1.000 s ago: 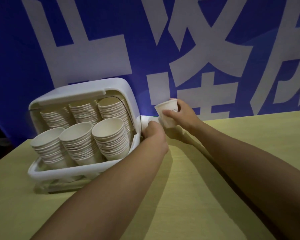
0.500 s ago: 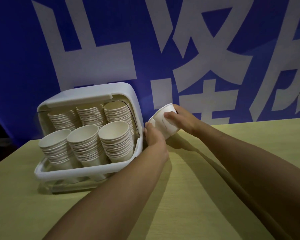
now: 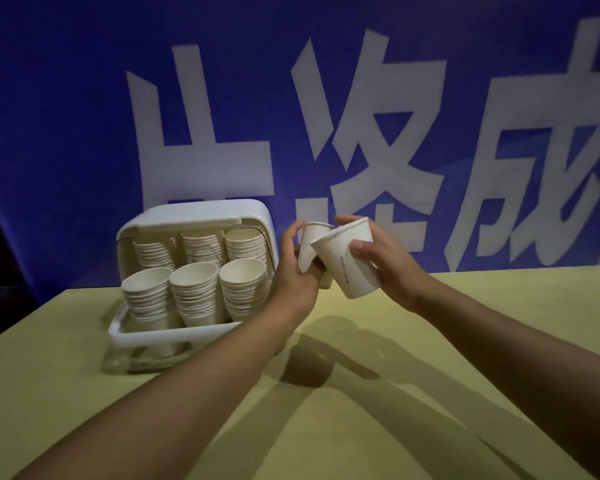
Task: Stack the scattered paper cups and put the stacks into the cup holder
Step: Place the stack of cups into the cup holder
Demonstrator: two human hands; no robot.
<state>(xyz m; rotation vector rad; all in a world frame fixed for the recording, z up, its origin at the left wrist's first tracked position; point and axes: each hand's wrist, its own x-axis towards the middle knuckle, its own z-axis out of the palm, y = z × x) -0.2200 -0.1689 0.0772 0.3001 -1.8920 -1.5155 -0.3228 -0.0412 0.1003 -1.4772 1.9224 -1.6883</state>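
A: Where are the hands right now?

B: Both are raised above the counter point(image 3: 430, 393), just right of the cup holder point(image 3: 194, 216). The left hand point(image 3: 293, 271) is curled round a small paper cup point(image 3: 309, 247), rim up. The right hand point(image 3: 388, 265) grips a second cup point(image 3: 347, 261), tilted with its mouth toward the left, fingers wrapped over its side.

A: Touching?

B: The two cups overlap in view, rims close together; I cannot tell whether they actually meet.

A: So which step is this?

B: Nesting, I'd judge: one loose cup going into the other. The holder already carries six tall stacks point(image 3: 194, 292), three in front and three behind.

A: And next?

B: Line up the base of one cup with the other's open mouth and slide it in straight. Then the pair wants setting on top of a stack in the holder.
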